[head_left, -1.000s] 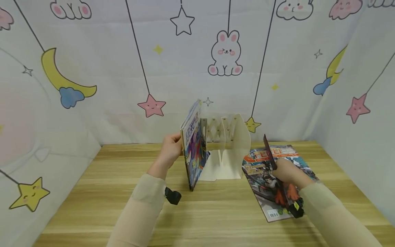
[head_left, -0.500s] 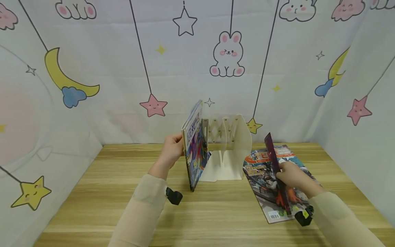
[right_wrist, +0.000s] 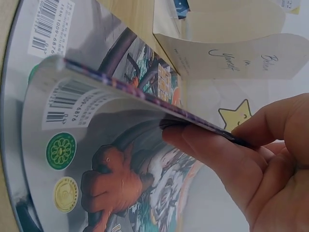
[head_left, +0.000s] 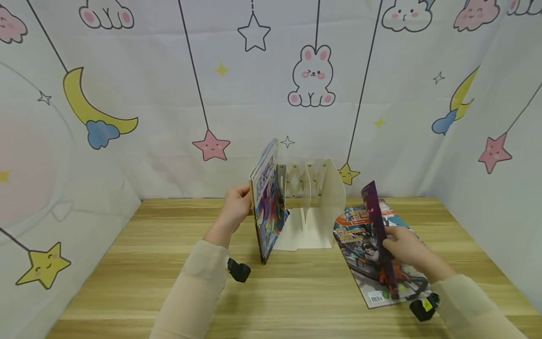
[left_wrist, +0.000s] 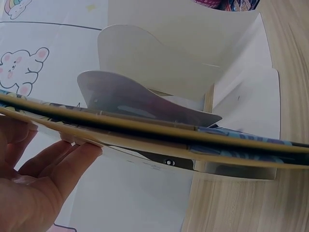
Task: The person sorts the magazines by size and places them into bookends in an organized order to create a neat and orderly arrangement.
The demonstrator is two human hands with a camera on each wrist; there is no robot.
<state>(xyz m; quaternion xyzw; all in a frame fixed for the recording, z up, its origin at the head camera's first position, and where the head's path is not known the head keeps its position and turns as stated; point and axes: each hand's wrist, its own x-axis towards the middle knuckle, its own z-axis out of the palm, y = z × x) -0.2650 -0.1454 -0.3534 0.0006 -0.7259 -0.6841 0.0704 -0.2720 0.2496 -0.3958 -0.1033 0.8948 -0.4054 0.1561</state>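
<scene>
Magazine (right_wrist: 118, 166) — pinched between right thumb (right_wrist: 273, 123) and fingers (right_wrist: 212, 147), tilted over a flat issue (head_left: 357, 252)

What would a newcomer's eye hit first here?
Likely the magazine pinched nearly edge-on by the right hand, above another magazine lying flat at the table's right. Next, the bright upright cover at the left end of the cream book stand, left hand beside it. Behind, the cartoon rabbit hangs mid-backdrop.
</scene>
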